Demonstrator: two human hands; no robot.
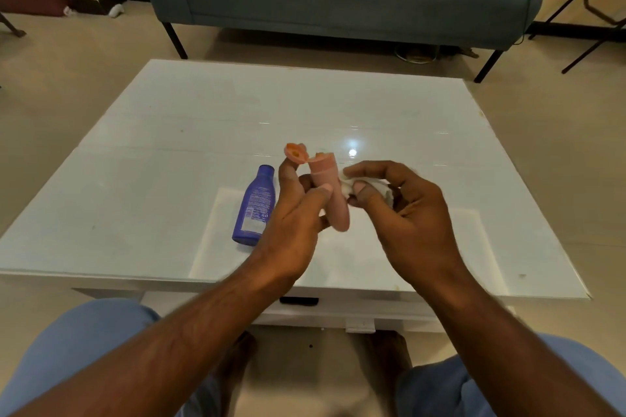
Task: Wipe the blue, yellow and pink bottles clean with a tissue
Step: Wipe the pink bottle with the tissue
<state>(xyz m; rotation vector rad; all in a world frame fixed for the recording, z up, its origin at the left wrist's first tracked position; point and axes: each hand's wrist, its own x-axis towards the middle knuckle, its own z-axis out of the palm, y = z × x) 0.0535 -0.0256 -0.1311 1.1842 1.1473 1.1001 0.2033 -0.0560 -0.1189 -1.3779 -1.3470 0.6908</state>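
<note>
- My left hand pinches the pink bottle mid-body above the table's near edge, flip cap open.
- Light, smooth, probably slippery.
- My right hand grips the soft tissue against it.
- The blue bottle lies left.

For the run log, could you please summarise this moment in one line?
left hand grips pink bottle, cap open | right hand holds tissue | blue bottle lying on table

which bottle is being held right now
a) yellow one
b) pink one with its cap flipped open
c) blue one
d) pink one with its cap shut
b: the left hand grips the pink bottle above the table, its cap hinged open, while the right hand holds the tissue against it; the blue bottle lies on the table.
</note>
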